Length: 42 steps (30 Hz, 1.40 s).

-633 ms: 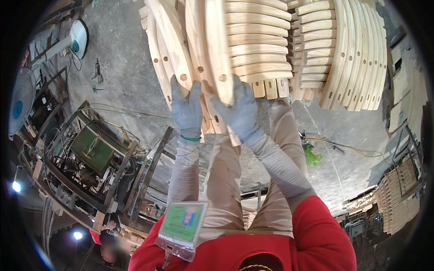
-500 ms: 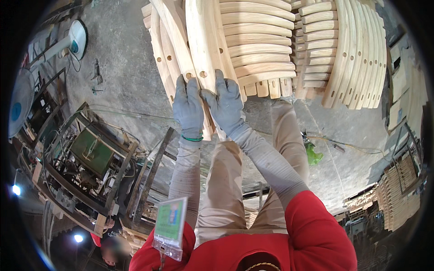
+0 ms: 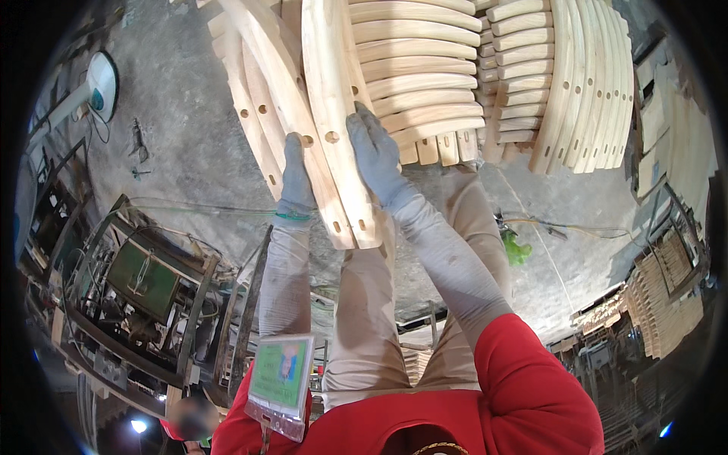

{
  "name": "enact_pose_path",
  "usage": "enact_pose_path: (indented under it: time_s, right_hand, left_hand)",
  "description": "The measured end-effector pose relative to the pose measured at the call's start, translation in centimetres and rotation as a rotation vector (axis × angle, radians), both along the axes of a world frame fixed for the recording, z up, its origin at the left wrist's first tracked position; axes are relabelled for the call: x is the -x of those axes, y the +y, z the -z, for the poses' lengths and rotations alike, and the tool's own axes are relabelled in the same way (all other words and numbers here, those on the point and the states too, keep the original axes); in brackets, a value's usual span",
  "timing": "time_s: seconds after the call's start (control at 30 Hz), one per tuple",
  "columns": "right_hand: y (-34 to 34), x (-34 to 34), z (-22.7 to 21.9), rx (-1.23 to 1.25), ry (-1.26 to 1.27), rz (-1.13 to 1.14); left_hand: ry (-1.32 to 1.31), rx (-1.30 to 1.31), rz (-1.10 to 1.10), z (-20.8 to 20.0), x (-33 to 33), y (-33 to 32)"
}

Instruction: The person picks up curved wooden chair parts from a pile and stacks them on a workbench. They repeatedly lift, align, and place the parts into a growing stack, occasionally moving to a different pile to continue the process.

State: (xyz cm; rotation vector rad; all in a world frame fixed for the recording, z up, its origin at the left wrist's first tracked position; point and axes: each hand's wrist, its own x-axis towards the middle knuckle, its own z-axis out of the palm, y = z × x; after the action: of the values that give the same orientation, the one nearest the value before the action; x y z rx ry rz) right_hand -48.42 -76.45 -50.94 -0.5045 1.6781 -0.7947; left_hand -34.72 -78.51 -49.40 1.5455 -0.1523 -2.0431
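Two long, curved pale wooden slats lie side by side over the pile, their near ends sticking out toward me. Each has a round hole and a small slot near its end. My left hand (image 3: 296, 178), in a grey glove, presses along the outer edge of the left slat (image 3: 321, 171), thumb side up. At the outer edge of the right slat (image 3: 347, 182) is my gloved right hand (image 3: 374, 155), its fingers stretched along the wood. Both hands hold the pair between them; the fingertips under the wood are hidden.
More curved slats (image 3: 418, 74) are stacked to the right, with another stack (image 3: 580, 91) beyond. A metal-framed machine (image 3: 144, 277) stands at left, near a white fan (image 3: 101, 82). A cable and green plastic (image 3: 517, 249) lie on the concrete floor. Another person (image 3: 189, 421) is at lower left.
My hands have moved from on top of the slats, close together, to their outer sides. The slats' near ends now show closer to me, side by side.
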Motion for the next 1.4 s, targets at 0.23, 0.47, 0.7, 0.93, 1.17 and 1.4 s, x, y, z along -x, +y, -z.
enact_pose_path:
  time_s: [0.23,0.47,0.7,0.93,1.17,1.4]
  right_hand:
    - [0.0,2.4,-7.9,0.079,-0.306,-0.027]
    - [4.1,8.6,-17.4,-0.033,-0.467,-0.168]
    - [3.5,12.3,-33.1,0.196,-0.678,-0.309]
    - [-1.1,13.1,-48.7,0.236,-0.564,-0.974]
    - [1.2,9.1,-60.2,0.253,-0.423,-1.522]
    - [8.0,1.9,-65.4,0.227,-0.381,-1.969]
  left_hand:
    - [0.597,-0.033,-0.226,-3.4,-1.7,2.4]
    - [0.109,0.288,-0.238,-18.5,5.9,3.5]
    - [-0.094,0.444,-0.271,-35.0,9.9,8.0]
    - [-0.473,0.852,-0.652,-47.8,14.2,13.5]
    - [-0.305,0.830,-0.807,-56.5,15.5,22.8]
    - [-0.189,0.781,-1.044,-58.7,12.9,32.6]
